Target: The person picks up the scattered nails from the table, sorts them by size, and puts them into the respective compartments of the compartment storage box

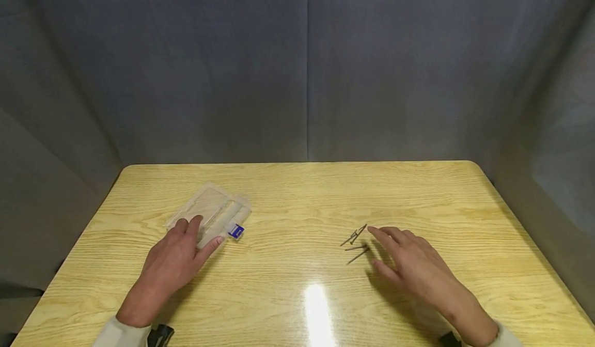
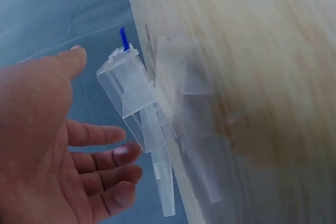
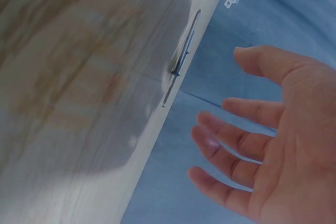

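Observation:
On the left half of the table lies a clear plastic box with a blue latch at its near right corner. My left hand hovers at its near side, fingers relaxed. In the left wrist view a gap shows between the fingertips and the box, whose blue latch sticks up. To the right, several loose nails lie in a small cluster. Just right of them my right hand is spread over the table, holding nothing. The right wrist view shows the nails beyond the loosely bent fingers.
The wooden table has a bright light reflection near its front. Grey curtains hang behind it and on both sides.

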Action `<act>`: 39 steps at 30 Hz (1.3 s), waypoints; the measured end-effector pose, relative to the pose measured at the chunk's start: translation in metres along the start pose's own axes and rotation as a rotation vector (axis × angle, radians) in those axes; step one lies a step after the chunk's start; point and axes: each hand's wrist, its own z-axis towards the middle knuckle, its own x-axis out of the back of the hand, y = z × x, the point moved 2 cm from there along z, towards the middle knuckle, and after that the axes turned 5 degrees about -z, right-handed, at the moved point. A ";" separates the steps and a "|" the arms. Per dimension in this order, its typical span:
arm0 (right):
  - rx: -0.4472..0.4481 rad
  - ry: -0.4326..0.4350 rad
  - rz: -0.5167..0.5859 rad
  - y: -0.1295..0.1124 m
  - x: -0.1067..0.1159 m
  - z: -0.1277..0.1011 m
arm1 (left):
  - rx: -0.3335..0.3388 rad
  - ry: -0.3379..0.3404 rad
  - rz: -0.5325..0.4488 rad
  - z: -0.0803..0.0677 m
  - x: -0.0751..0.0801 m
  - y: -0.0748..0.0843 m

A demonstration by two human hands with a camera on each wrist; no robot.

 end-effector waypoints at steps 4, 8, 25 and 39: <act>0.006 0.007 -0.005 0.002 -0.002 -0.001 | -0.011 0.012 0.023 -0.001 0.000 -0.001; 0.009 0.012 -0.008 0.004 -0.003 0.000 | 0.005 0.003 0.032 -0.003 0.000 -0.002; -0.033 -0.059 0.006 0.009 -0.006 0.000 | 0.023 0.014 0.053 -0.008 0.001 -0.005; -0.013 -0.054 0.026 0.008 -0.007 0.005 | 0.006 0.005 0.042 -0.006 -0.001 -0.008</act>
